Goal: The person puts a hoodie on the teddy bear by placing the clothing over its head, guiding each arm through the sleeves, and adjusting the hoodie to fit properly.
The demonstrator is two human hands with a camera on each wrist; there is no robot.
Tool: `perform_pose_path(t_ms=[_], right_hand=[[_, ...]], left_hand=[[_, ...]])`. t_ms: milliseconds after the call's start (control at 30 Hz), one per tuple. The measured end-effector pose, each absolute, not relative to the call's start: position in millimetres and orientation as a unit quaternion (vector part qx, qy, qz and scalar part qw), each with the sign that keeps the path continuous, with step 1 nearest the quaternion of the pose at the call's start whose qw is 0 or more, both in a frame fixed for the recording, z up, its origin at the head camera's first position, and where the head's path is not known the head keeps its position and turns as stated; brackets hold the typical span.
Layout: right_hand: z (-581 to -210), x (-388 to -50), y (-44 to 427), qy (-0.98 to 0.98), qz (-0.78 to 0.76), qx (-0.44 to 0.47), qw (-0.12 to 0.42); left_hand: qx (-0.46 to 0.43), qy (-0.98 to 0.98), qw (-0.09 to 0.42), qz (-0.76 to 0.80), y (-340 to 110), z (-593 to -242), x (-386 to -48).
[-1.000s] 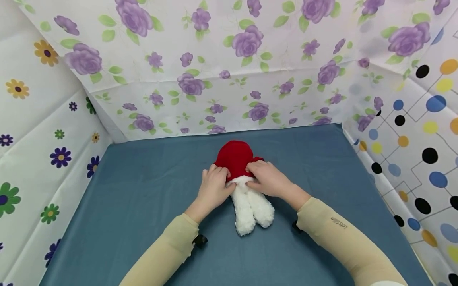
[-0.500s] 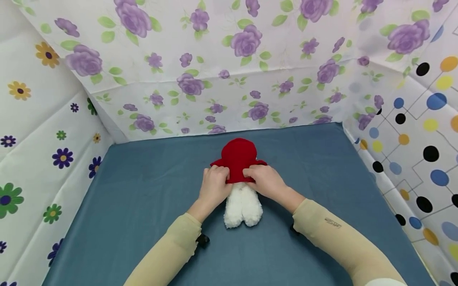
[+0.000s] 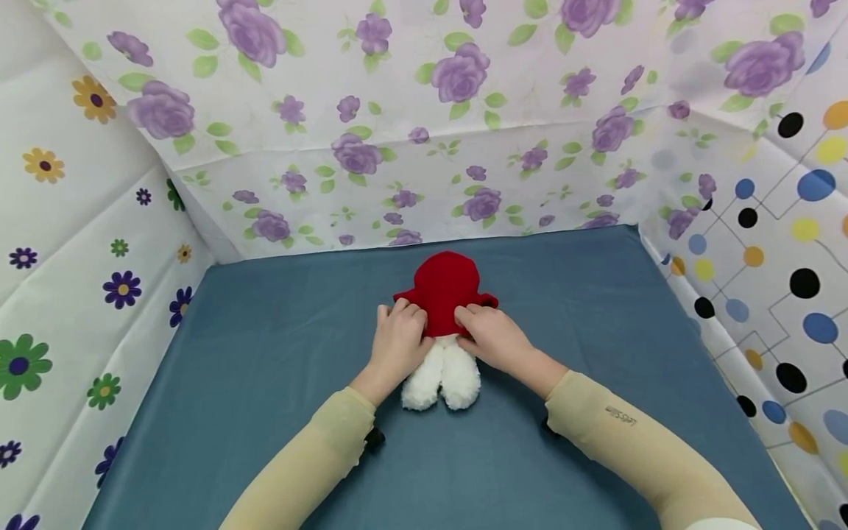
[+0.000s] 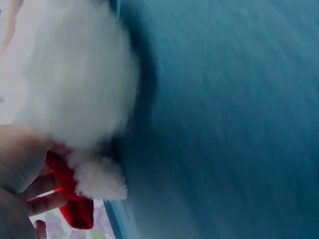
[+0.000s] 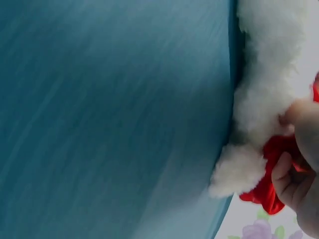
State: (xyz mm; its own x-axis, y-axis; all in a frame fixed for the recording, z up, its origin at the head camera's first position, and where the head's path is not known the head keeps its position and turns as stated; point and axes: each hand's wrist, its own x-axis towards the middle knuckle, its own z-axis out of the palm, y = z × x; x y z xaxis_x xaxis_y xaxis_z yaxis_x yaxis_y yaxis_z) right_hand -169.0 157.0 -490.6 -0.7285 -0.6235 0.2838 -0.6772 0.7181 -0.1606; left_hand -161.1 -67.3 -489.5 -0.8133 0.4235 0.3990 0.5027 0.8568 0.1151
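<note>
A white plush toy [image 3: 460, 375] in a red hooded garment [image 3: 447, 287] is held at the middle of the table, its fluffy legs towards the person. My left hand [image 3: 399, 338] pinches the garment's lower edge on the left side, thumb near the top of the legs. On the opposite side my right hand [image 3: 495, 338] grips the same edge. In the left wrist view a blurred white leg [image 4: 82, 74] and a small white paw [image 4: 102, 179] show beside the red cloth [image 4: 79, 211]. The right wrist view has a white paw [image 5: 238, 172] by the red sleeve [image 5: 266, 194]. The toy's face is hidden.
Blue cloth [image 3: 285, 331] covers the table. A curtain with purple roses [image 3: 358, 154] hangs along the back edge. Flower-printed cloth [image 3: 59, 309] stands on the left, dotted cloth [image 3: 782, 294] on the right.
The toy's legs have swung from the right to the left and a little away from the person. The red garment now sits straighter, both sleeves showing. Both hands keep their grip nearly in place.
</note>
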Motion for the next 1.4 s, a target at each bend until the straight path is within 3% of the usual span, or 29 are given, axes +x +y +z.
perform_pose_path(t_ms=[400,633,833,1200,1400], right_hand=[[-502.5,-166.5,152.1,-0.92,0.149,0.339,0.132],[-501.1,-155.5,166.8,-0.922,0.096,0.343,0.153],[-491.3,-147.6,169.4,-0.929,0.078,0.343,0.117],[-478.6,-153.9,169.6,-0.936,0.128,0.326,0.038],[-471.7,-154.0,174.0,-0.933,0.174,0.316,0.007]], left_hand=[[-0.197,-0.95,0.202,-0.133,-64.0,-500.9,-163.3],[-0.259,-0.919,0.225,-0.193,-81.2,-507.0,-157.6],[-0.308,-0.905,0.239,-0.17,-83.2,-499.4,-163.0],[-0.315,-0.931,0.129,-0.131,-77.6,-483.6,-161.2],[-0.288,-0.932,0.097,-0.199,-84.4,-476.6,-161.0]])
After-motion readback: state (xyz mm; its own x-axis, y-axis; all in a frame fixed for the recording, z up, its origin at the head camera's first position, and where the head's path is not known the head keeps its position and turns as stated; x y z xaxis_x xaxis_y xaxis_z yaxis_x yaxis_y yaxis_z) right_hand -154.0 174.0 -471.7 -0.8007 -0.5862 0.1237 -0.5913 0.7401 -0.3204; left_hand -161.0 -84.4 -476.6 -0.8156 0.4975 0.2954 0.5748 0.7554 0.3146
